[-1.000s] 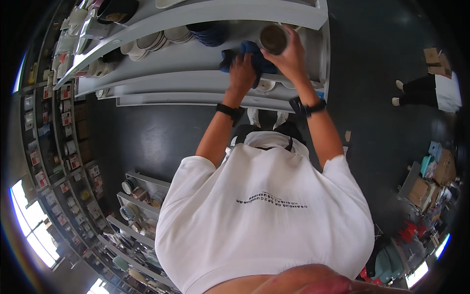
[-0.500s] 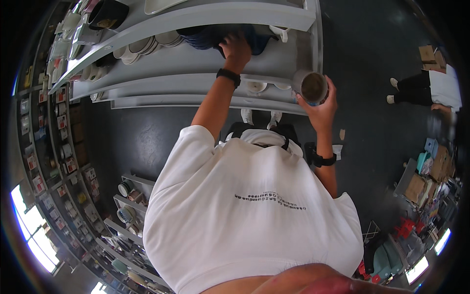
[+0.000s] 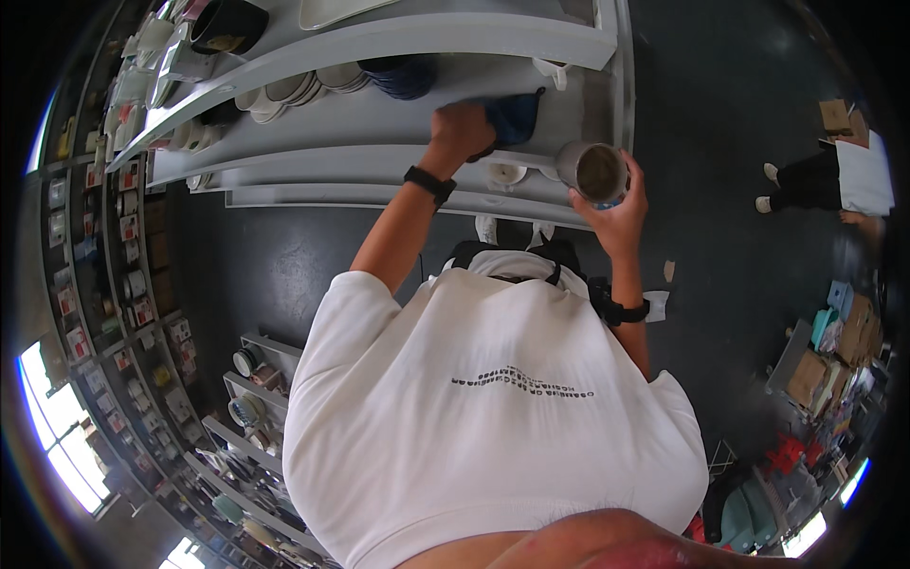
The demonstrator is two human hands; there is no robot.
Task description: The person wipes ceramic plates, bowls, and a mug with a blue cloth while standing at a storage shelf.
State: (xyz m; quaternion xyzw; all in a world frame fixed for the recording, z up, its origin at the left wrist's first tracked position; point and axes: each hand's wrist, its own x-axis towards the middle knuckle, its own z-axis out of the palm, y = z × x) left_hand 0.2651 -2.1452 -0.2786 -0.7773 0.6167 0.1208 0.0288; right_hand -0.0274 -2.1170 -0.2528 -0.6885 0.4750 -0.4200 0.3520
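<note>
My left hand (image 3: 462,131) is closed on a dark blue cloth (image 3: 517,118) over the grey shelf board (image 3: 455,71); part of the cloth spreads out to the right, flat against the board. Out at the shelf's right end, my right hand (image 3: 618,211) grips a grey cylindrical cup (image 3: 595,173) from its near right side, thumb and fingers around it. The cup's round brownish-grey face is turned toward me; whether that is its mouth or its base I cannot tell. Left of the cloth stands a stack of dark blue dishes (image 3: 406,80), apart from my hand.
Pale stacked dishes (image 3: 294,90) line the shelf further left, and a small white cup (image 3: 552,72) sits at its right end. White bowls (image 3: 505,174) show on a lower level. An upper shelf edge (image 3: 417,38) overhangs. At far right stands another person (image 3: 825,180), near cardboard boxes (image 3: 836,117).
My left hand has drawn the blue cloth toward me, away from the dark blue stack, which shows more fully. My right hand keeps the cup in nearly the same place.
</note>
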